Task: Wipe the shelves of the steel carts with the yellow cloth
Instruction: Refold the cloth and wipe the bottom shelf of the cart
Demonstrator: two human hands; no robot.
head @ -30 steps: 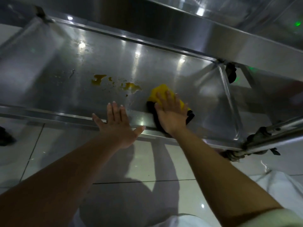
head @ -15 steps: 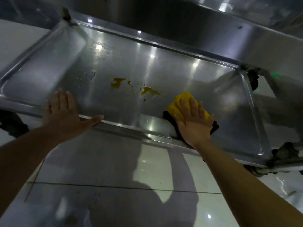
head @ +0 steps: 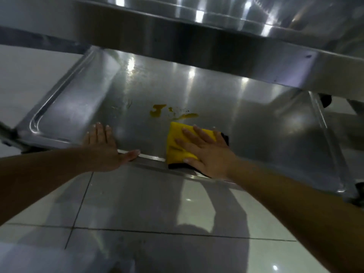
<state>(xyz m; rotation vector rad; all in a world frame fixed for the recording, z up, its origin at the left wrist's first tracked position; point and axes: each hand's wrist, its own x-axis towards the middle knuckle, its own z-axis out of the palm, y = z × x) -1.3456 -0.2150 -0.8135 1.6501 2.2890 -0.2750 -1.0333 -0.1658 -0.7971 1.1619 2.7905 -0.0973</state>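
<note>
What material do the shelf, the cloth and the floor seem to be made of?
Shelf: likely stainless steel with a brushed, glossy finish; it mirrors the ceiling lights and has a pressed raised rim.
Cloth: soft woven fabric, maybe microfibre, yellow with a dark underside; it folds under the right hand.
Floor: glazed tiles, probably ceramic; grout lines and shiny reflections show.

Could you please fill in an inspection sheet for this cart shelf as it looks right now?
Surface: lower steel shelf with a raised rim; orange-yellow stains near its middle, not wiped.
Job's things: yellow cloth, dark underside showing, lies flat at the shelf's front edge, just short of the stains.
Clutter: nothing seen.
Hands: right hand presses flat on the cloth; left hand rests flat on the front rim, thumb along the edge.
Cables: nothing seen.
Surroundings: upper shelf overhangs the rear; pale tiled floor below; dark caster at the right rear.
</note>
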